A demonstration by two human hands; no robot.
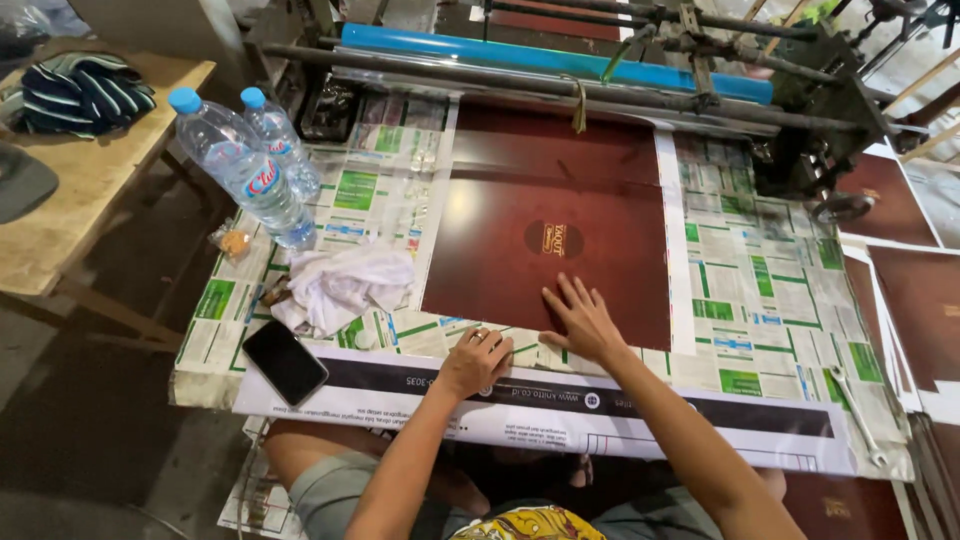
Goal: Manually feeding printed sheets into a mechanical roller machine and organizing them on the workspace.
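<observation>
Lying at the left end of the newspaper-covered counter (770,290) are a black phone (285,361) near the front edge, a crumpled white cloth (340,283) just behind it, and two clear water bottles (245,165) with blue caps farther back. Right of the cloth, the left hand (474,360) rests loosely curled, grasping nothing, on the counter's front strip, just below the near edge of the dark red sheet (560,230). Just beside it, the right hand (583,322) lies flat with fingers spread, pressing on that sheet's near edge, while a wrench (857,415) lies at the far right.
</observation>
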